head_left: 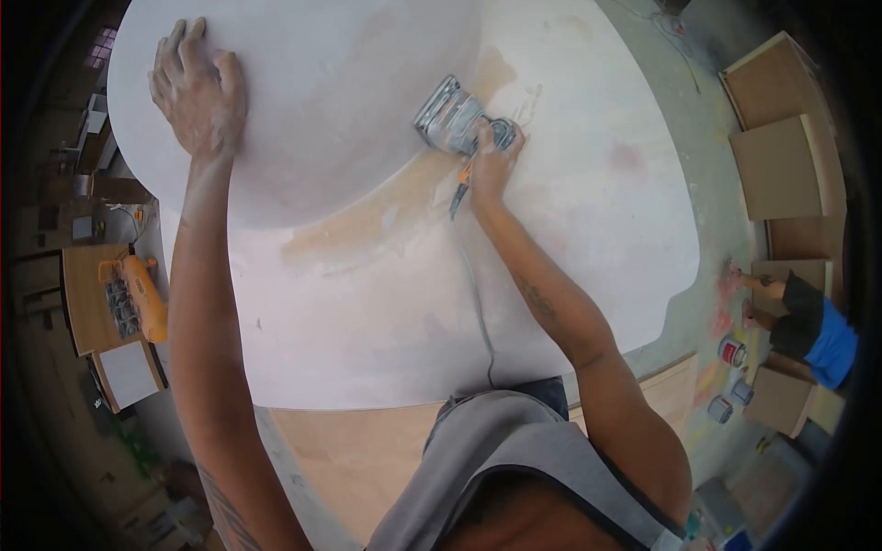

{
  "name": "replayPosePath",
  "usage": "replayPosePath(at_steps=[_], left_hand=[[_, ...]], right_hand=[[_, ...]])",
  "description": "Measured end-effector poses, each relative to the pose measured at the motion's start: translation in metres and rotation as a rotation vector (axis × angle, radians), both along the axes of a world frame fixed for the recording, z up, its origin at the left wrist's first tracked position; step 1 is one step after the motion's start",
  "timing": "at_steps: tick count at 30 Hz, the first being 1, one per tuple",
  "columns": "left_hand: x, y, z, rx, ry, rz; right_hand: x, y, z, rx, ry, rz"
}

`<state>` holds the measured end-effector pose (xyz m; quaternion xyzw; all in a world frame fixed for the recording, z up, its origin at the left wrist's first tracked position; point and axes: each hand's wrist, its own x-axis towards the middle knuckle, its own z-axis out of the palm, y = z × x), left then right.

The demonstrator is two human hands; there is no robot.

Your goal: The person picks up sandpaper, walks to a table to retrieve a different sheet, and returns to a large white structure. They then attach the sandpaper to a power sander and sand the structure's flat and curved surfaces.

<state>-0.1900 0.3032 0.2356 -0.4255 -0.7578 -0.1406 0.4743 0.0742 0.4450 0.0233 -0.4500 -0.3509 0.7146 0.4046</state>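
Note:
In the head view, my right hand [494,165] is wrapped around the body of a grey electric sander [452,118]. The sander sits on a large white panel [588,220], beside a curved raised edge with tan patches of filler [367,216]. Its power cord [476,285] leaves through an orange-marked sleeve and runs down across the panel toward my body. Further left, my left hand [200,101] lies flat on the raised, rounded part of the panel, fingers stretched out and holding nothing. Pale dust coats that hand. The sander's underside is hidden.
An orange air compressor [145,298] stands at the left near a wooden cabinet [92,317]. On the right, a person in a blue shirt [831,344] bends over the floor near a paint can [732,351]. Brown wooden boxes [776,170] line the right side.

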Motion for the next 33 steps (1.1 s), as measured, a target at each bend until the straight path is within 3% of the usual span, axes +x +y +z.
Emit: replayPosePath(at_steps=[3,10,23,27,29,32,33], left_hand=[[-0.001,-0.003,0.0,0.006,-0.002,-0.003],[0.007,-0.004,-0.002,-0.008,-0.018,-0.017],[0.008,0.097,-0.028,-0.019,-0.008,0.005],[0.004,0.09,-0.027,-0.03,0.026,0.018],[0.0,0.079,-0.022,-0.036,0.055,0.018],[0.001,0.058,-0.037,-0.029,0.038,-0.011],[0.001,0.06,-0.041,-0.029,0.019,-0.004]], right_hand=[[-0.014,0.032,-0.026,0.102,0.014,-0.094],[-0.008,0.059,-0.017,0.045,0.093,-0.039],[0.004,0.049,-0.047,0.038,-0.087,0.042],[0.003,0.041,-0.051,0.038,-0.084,0.039],[0.004,0.041,-0.051,0.167,-0.151,0.013],[0.001,0.044,-0.054,0.012,0.035,0.019],[-0.004,0.053,-0.057,0.072,-0.023,-0.004]])
